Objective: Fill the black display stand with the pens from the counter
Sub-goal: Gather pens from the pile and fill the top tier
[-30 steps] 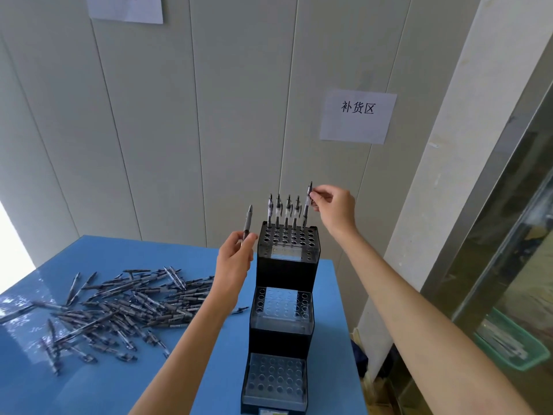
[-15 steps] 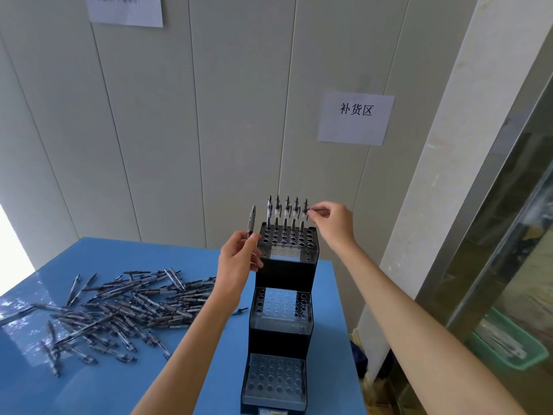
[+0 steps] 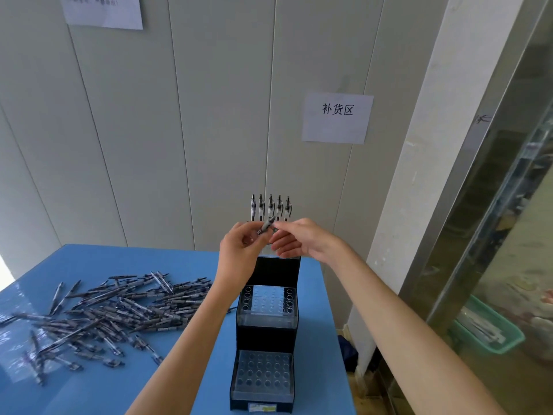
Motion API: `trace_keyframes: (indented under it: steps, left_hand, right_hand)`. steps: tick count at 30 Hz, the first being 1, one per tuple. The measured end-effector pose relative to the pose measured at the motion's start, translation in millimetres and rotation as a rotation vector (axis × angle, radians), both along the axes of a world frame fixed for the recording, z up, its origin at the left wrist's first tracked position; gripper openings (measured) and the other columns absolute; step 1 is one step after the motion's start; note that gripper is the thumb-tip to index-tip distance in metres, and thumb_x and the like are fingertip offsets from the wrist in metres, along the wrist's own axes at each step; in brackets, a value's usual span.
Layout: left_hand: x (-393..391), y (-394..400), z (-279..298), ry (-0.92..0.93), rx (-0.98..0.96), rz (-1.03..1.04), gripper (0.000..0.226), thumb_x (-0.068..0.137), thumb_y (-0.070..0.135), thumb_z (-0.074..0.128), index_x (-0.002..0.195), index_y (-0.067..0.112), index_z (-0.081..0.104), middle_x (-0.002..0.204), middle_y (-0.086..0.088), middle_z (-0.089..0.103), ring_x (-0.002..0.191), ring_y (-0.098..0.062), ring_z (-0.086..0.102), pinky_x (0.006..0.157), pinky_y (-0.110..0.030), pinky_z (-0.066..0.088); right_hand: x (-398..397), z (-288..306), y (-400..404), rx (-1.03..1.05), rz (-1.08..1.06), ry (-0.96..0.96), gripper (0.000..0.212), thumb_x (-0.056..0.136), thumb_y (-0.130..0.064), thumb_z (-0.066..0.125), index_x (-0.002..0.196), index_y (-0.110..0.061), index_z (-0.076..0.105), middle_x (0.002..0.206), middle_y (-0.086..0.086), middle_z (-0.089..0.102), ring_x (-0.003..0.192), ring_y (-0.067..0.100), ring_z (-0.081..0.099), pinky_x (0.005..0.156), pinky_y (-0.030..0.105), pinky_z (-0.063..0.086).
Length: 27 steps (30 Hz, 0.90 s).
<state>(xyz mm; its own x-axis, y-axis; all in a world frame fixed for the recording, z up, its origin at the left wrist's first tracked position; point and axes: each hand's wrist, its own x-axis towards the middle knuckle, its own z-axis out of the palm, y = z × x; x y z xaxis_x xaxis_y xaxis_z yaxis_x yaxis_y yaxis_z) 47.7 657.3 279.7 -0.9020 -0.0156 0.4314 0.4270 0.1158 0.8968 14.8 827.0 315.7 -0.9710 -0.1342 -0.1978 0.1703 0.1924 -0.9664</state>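
**Pen in transfer above the stand's top tier**

Change since earlier frame: the right hand (image 3: 302,239) has left the back row and come across to meet the left hand (image 3: 239,253); both now pinch one pen (image 3: 267,225) between them, tilted, just above the top tier.

Item: black display stand (image 3: 266,333), three stepped tiers, near the bench's (image 3: 125,259) right edge. Back row of the top tier holds five upright pens (image 3: 270,208); middle and bottom tiers show empty holes.

Fingers: left fingers (image 3: 250,235) closed on the pen's lower barrel; right fingers (image 3: 279,225) narrowed on its upper end.

Handling advice: the left should let go only once the right grips firmly; then bring the pen upright and lower it into the next free hole, clear of the seated five.

Stock: a loose heap of pens (image 3: 104,313) on the bench's left half, too many and too tangled to count.
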Motion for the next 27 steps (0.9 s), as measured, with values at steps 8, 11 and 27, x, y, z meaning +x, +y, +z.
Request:
trace_keyframes:
  steps: [8,11,27]
  left_hand:
    - [5.0,3.9,-2.6,0.125,-0.294,-0.098,0.033,0.092,0.005,0.07,0.105,0.035,0.076,0.092,0.005,0.059,0.08,-0.005,0.055,0.073,-0.019,0.048]
    - [5.3,2.1,-4.6,0.16,-0.346,-0.087,0.042,0.09,-0.003,0.069,0.105,0.036,0.076,0.092,0.007,0.059,0.081,-0.006,0.054,0.073,-0.016,0.045]
    - [-19.1,-42.5,-4.2,0.101,-0.871,0.135,0.047,0.1,0.05,0.051,0.144,0.033,0.055,0.143,0.005,0.057,0.13,-0.021,0.052,0.106,-0.045,0.044]
  right_hand:
    - [3.0,0.2,0.2,-0.142,0.013,-0.023,0.039,0.091,-0.024,0.072,0.116,0.006,0.068,0.09,0.012,0.072,0.07,0.017,0.069,0.067,0.027,0.06]
    - [2.2,2.8,2.1,-0.239,-0.013,-0.025,0.022,0.09,-0.016,0.073,0.104,0.001,0.071,0.084,0.01,0.071,0.066,0.015,0.069,0.063,0.024,0.06]
    - [-31.6,23.4,39.4,0.022,-0.326,0.477,0.007,0.094,-0.004,0.067,0.089,-0.009,0.065,0.083,0.009,0.071,0.071,0.02,0.069,0.072,0.032,0.059]
